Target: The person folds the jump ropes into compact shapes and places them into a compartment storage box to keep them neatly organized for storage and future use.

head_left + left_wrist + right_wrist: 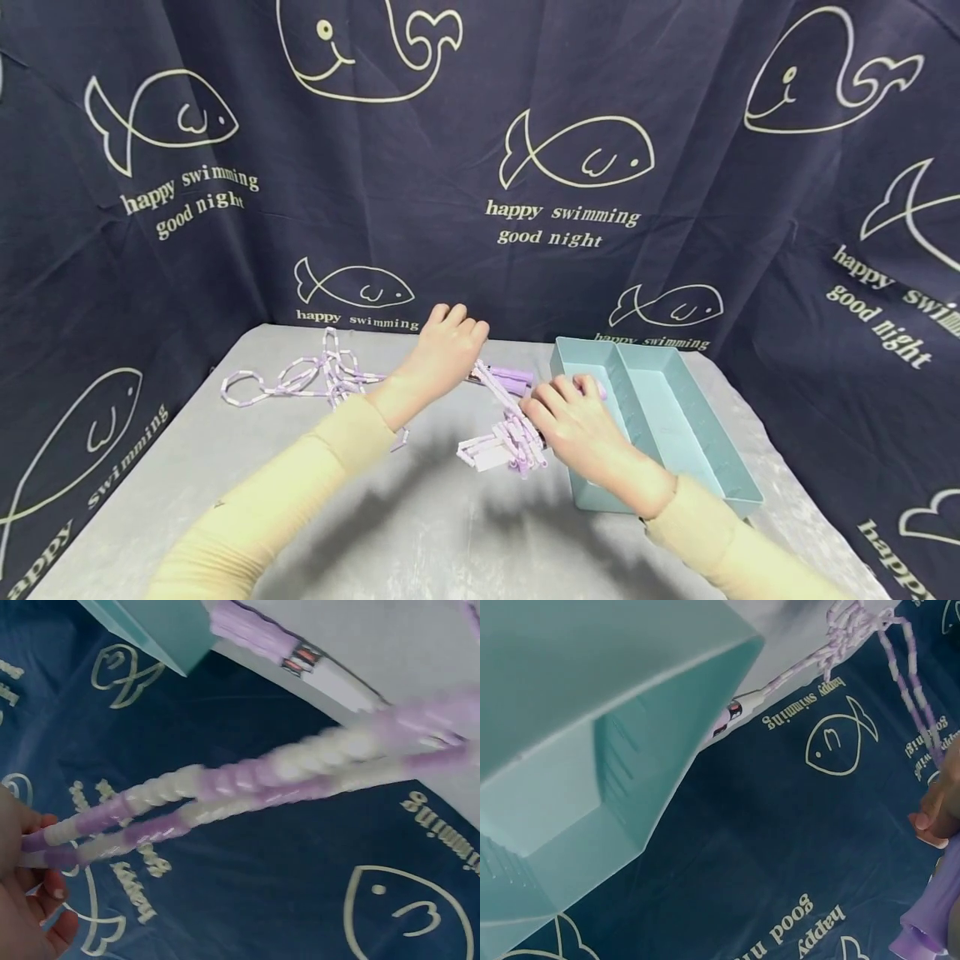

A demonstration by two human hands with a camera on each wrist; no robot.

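Note:
My left hand (pixel 450 346) pinches a doubled stretch of a purple-and-white beaded jump rope (pixel 232 780), drawn taut in the left wrist view. The strands lead down to a bundled part of that rope (pixel 513 442), which has a pale tag on it, beside my right hand (pixel 573 421). My right hand grips the rope's purple handle (pixel 928 915), its end showing past the fingers. A second beaded jump rope (pixel 330 379) lies in loose loops on the table at the left. Purple handles (pixel 512 379) rest on the table behind the taut strands.
A teal tray (pixel 626 354) with a divider and two long compartments stands at the right, partly behind my right hand and forearm. The grey table (pixel 420 533) ends at a dark blue curtain (pixel 465 250) printed with fish and whales.

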